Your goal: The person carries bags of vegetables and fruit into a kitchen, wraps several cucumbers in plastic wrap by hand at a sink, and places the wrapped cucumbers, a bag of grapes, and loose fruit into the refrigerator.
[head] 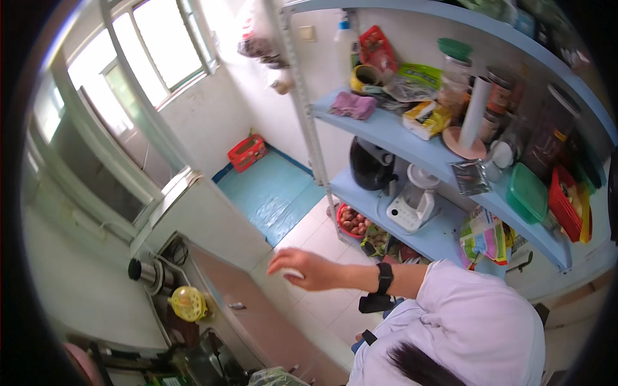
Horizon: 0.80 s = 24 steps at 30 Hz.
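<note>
My right hand (306,270) reaches out over the tiled floor (338,309), with its fingers bent and the thumb below them. A small pale patch shows between thumb and fingers; I cannot tell whether it is a held thing or the floor behind. A black band (385,278) circles that wrist, and a black device (375,303) hangs beside it. My left hand is out of view. The nearest furniture to the right hand is a counter with brown cabinet doors (256,309), holding a yellow perforated container (188,304) and a steel vessel with a black lid (149,276).
Blue shelving (386,128) on the right holds jars, packets, a paper-roll stand (470,120), a black air fryer (371,164) and a white blender-like appliance (413,207). Below stands a red basin of onions (354,220). A red box (247,152) sits on the blue floor beyond a low partition (217,222).
</note>
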### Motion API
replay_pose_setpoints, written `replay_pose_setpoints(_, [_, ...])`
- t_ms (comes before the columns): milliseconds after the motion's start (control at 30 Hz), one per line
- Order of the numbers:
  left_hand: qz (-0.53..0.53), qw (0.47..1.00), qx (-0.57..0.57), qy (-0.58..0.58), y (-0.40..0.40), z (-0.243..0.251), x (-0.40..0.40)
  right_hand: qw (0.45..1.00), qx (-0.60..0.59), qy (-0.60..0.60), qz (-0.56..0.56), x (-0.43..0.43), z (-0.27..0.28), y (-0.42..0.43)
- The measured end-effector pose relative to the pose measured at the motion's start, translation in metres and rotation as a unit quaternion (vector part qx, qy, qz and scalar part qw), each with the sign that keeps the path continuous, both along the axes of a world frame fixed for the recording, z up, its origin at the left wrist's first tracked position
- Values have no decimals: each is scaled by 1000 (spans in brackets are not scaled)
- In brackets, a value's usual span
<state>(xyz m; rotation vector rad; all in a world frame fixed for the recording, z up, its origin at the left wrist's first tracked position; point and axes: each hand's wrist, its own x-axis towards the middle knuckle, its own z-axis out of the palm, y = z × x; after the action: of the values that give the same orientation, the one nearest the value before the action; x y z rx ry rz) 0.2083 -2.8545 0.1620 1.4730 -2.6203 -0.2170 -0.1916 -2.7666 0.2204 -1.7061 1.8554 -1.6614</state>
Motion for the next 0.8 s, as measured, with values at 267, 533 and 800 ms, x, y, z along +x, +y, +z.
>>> replay_pose_setpoints(267, [-47, 993, 81, -67, 23, 25, -94, 908, -128, 96, -388, -95, 80, 150])
replay_pose_setpoints(533, [-183, 977, 105, 43, 32, 68, -155, 761, -218, 141, -595, -125, 126, 240])
replay_pose_setpoints(800, [-243, 969, 27, 48, -11, -58, -213, 802, -313, 124, -493, -127, 198, 223])
